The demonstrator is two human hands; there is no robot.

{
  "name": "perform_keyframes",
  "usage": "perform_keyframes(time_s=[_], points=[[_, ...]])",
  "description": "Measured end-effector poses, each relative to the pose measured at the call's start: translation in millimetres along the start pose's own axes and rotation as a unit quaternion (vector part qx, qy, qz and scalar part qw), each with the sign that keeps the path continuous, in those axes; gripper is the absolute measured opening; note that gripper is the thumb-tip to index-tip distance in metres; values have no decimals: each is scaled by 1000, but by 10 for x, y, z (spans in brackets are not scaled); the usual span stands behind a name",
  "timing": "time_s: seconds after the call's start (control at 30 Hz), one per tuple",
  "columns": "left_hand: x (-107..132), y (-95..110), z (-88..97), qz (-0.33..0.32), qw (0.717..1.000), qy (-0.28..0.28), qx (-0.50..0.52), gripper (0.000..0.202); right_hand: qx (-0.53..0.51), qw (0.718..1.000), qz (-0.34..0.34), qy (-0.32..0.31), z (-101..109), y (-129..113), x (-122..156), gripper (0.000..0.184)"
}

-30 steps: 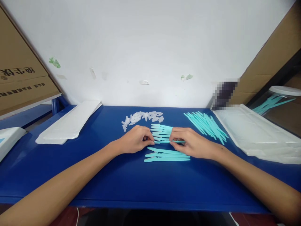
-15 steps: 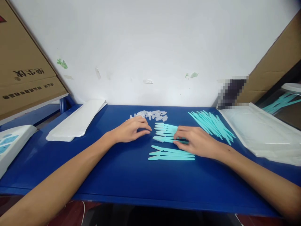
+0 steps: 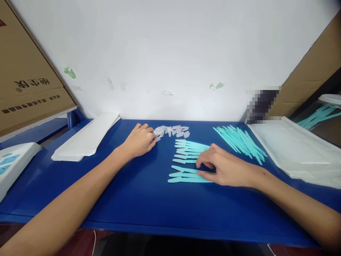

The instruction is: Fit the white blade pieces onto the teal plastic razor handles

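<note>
At the left edge of a pile of clear plastic blade caps (image 3: 176, 130), my left hand (image 3: 140, 139) has its fingers curled together, with a cap at the tips of thumb and finger. My right hand (image 3: 222, 164) hovers low over turquoise eyebrow razors, its thumb and index finger apart. Beneath its thumb lie three razors (image 3: 183, 175) without caps, their handles partly hidden by the hand. Behind them is a row of razors (image 3: 186, 149) with whitish caps on their blades; my right hand covers some of the handle ends.
A heap of turquoise razors (image 3: 238, 142) lies at the back right, beside a white plastic-wrapped package (image 3: 298, 153). White packaging (image 3: 87, 138) lies on the left of the blue table (image 3: 149, 202). A power strip (image 3: 16, 161) sits at the far left. A wall stands behind.
My left hand has moved left and back to the cap pile, and its fingers have closed. My right hand has come nearer, from the capped row to the uncapped razors.
</note>
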State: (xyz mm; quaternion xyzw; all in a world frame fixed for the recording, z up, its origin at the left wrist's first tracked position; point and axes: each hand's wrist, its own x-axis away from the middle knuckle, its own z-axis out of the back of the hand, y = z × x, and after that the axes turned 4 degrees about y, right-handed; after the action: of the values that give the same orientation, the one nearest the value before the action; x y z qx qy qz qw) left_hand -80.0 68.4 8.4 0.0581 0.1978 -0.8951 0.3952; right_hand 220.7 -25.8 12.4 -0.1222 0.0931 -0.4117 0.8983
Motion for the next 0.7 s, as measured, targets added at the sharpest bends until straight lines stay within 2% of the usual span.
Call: perform_keyframes(time_s=[0.13,0.37,0.5,0.63,0.7], points=[[2,55,27,-17,999,-26,16,27,-2,999,-38,-24,11,38,0,34],[29,81,87,-53,997,-42,20,20,-48,994,-94,-33,48,88,-11,24],[39,208,150,-108,993,-51,7,22,-53,997,-63,2,38,158,-23,20],[30,301,161,-101,994,-45,-8,19,-27,998,-59,23,-2,221,-42,18],[34,286,171,-91,995,-35,37,19,-18,998,-54,29,-18,243,-46,17]])
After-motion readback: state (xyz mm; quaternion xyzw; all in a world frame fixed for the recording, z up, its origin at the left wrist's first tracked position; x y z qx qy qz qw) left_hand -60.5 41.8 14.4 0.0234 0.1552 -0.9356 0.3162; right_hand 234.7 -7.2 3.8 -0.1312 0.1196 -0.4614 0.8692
